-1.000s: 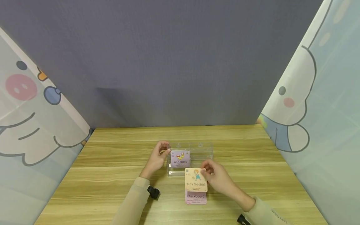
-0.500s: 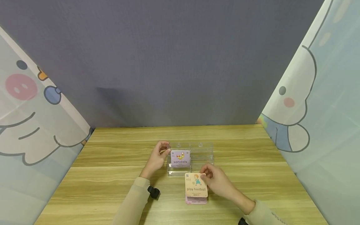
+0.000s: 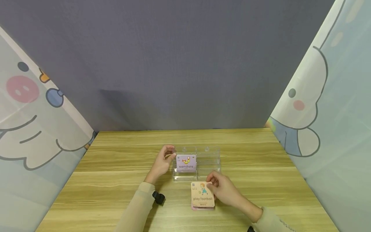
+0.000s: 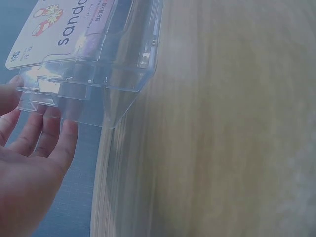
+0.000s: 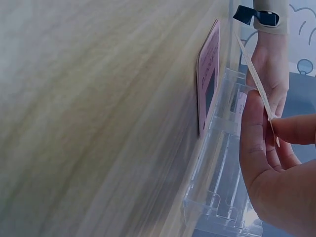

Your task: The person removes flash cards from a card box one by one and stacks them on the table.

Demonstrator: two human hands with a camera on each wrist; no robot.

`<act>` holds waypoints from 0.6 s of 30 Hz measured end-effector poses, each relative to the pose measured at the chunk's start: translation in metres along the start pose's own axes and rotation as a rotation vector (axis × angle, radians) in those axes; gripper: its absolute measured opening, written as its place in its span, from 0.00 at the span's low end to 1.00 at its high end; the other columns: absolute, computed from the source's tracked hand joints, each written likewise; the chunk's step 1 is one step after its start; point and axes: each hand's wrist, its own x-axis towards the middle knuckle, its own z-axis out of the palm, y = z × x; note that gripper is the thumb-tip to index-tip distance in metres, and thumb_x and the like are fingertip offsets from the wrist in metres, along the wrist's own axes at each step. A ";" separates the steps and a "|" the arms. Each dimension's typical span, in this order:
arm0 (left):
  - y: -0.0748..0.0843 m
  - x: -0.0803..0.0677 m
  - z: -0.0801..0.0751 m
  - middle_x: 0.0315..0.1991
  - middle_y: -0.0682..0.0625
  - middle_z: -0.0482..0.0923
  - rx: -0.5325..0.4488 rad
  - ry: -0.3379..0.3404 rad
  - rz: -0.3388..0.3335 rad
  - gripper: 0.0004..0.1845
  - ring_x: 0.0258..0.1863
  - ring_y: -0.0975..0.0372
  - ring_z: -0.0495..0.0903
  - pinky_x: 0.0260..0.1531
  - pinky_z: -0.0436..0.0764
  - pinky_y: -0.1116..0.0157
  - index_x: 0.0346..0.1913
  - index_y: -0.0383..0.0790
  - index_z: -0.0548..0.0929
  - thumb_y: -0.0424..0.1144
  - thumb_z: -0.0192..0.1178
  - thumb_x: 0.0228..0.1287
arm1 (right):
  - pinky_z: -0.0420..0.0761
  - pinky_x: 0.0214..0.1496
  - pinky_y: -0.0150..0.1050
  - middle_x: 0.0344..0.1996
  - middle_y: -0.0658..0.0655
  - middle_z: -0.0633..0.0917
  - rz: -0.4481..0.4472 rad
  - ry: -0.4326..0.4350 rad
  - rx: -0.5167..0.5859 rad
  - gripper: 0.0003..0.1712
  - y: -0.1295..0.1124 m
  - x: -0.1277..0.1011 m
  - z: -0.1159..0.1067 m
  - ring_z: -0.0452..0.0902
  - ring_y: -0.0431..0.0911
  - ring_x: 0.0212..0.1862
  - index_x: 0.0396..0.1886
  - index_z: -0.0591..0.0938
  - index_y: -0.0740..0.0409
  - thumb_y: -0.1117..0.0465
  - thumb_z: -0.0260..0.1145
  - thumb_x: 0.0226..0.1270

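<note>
My left hand [image 3: 160,163] holds the left side of a clear plastic card holder [image 3: 208,162]. In the left wrist view its thumb is at the holder's edge, with the fingers curled behind. A lilac "sandals" card [image 3: 186,163] leans in the holder's left half. My right hand [image 3: 227,190] pinches the upper right corner of a cream "play football" card [image 3: 202,202] between thumb and fingers, in front of the holder. Below it lies a pink "blackboard" card [image 5: 210,81], mostly covered in the head view; the right wrist view shows a gap between the two cards.
The wooden table [image 3: 116,170] runs back to a dark grey cloth panel [image 3: 185,71]. Cartoon-printed curtains [image 3: 342,129] hang on both sides. A black wrist camera [image 3: 158,197] sits on the left sleeve.
My right hand has moved toward the body, bringing the "play football" card down over the "blackboard" card, whose word is now hidden in the head view. The left hand stays at the holder.
</note>
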 end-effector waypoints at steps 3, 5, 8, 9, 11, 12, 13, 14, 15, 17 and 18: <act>0.000 0.000 0.000 0.54 0.36 0.77 0.000 0.001 -0.005 0.16 0.55 0.48 0.76 0.59 0.78 0.53 0.61 0.26 0.71 0.24 0.56 0.73 | 0.85 0.24 0.40 0.33 0.54 0.79 0.007 -0.014 0.000 0.07 0.001 -0.001 0.000 0.77 0.41 0.29 0.43 0.78 0.64 0.74 0.62 0.69; 0.000 0.000 0.000 0.54 0.36 0.76 -0.002 0.000 -0.008 0.16 0.56 0.48 0.76 0.59 0.78 0.52 0.60 0.26 0.71 0.25 0.56 0.73 | 0.85 0.24 0.39 0.33 0.54 0.79 0.011 -0.023 0.000 0.06 0.002 -0.001 0.000 0.77 0.41 0.29 0.43 0.78 0.63 0.74 0.62 0.69; 0.000 0.000 0.000 0.55 0.37 0.76 -0.007 0.000 -0.010 0.16 0.56 0.48 0.76 0.59 0.78 0.52 0.60 0.27 0.71 0.25 0.56 0.73 | 0.85 0.25 0.40 0.33 0.54 0.79 0.012 -0.034 0.009 0.06 0.003 -0.001 0.001 0.77 0.42 0.29 0.43 0.77 0.63 0.74 0.62 0.70; 0.000 0.000 0.000 0.55 0.37 0.76 -0.007 0.000 -0.010 0.16 0.56 0.48 0.76 0.59 0.78 0.52 0.61 0.27 0.71 0.25 0.56 0.74 | 0.85 0.25 0.40 0.33 0.54 0.79 0.013 -0.035 0.012 0.06 0.004 0.000 0.001 0.77 0.42 0.29 0.43 0.78 0.63 0.74 0.62 0.70; 0.000 0.001 0.000 0.55 0.37 0.77 -0.009 0.003 -0.009 0.16 0.56 0.49 0.76 0.59 0.78 0.52 0.60 0.28 0.71 0.25 0.57 0.73 | 0.86 0.26 0.40 0.33 0.54 0.79 0.012 -0.041 0.018 0.06 0.004 0.000 0.002 0.78 0.42 0.30 0.43 0.77 0.64 0.74 0.62 0.70; 0.000 0.001 0.000 0.55 0.36 0.76 -0.007 0.003 -0.008 0.16 0.56 0.49 0.76 0.59 0.77 0.52 0.60 0.28 0.71 0.25 0.57 0.73 | 0.86 0.26 0.40 0.34 0.54 0.79 0.011 -0.042 0.022 0.06 0.004 0.000 0.002 0.78 0.42 0.30 0.43 0.77 0.64 0.74 0.62 0.70; 0.000 0.001 0.000 0.55 0.35 0.76 -0.007 0.003 -0.006 0.16 0.56 0.49 0.76 0.59 0.77 0.52 0.60 0.28 0.71 0.25 0.56 0.73 | 0.86 0.26 0.40 0.34 0.54 0.79 0.011 -0.045 0.023 0.06 0.004 0.000 0.003 0.78 0.42 0.30 0.43 0.77 0.64 0.74 0.62 0.70; 0.000 0.001 0.001 0.56 0.34 0.76 -0.003 0.005 -0.005 0.16 0.56 0.48 0.76 0.59 0.77 0.52 0.60 0.28 0.71 0.25 0.56 0.73 | 0.86 0.26 0.40 0.34 0.54 0.79 0.010 -0.045 0.021 0.06 0.005 0.000 0.003 0.78 0.42 0.30 0.43 0.77 0.64 0.74 0.62 0.70; 0.000 0.001 0.001 0.56 0.34 0.75 -0.002 0.006 -0.006 0.16 0.56 0.48 0.76 0.59 0.77 0.51 0.60 0.28 0.71 0.25 0.56 0.73 | 0.86 0.26 0.40 0.33 0.54 0.79 0.010 -0.045 0.020 0.06 0.005 0.000 0.004 0.78 0.42 0.30 0.43 0.77 0.64 0.74 0.62 0.70; -0.001 0.001 0.002 0.56 0.33 0.75 -0.002 0.010 -0.009 0.16 0.56 0.48 0.76 0.59 0.77 0.50 0.60 0.28 0.71 0.24 0.56 0.73 | 0.86 0.25 0.40 0.33 0.54 0.79 0.014 -0.048 0.022 0.06 0.005 0.000 0.005 0.78 0.42 0.29 0.43 0.77 0.64 0.73 0.62 0.70; -0.001 0.001 0.002 0.56 0.33 0.75 0.002 0.014 -0.011 0.16 0.56 0.48 0.76 0.59 0.77 0.50 0.60 0.29 0.71 0.24 0.56 0.73 | 0.86 0.25 0.41 0.32 0.54 0.80 0.015 -0.048 0.022 0.06 0.005 0.000 0.005 0.78 0.42 0.29 0.43 0.77 0.64 0.73 0.62 0.70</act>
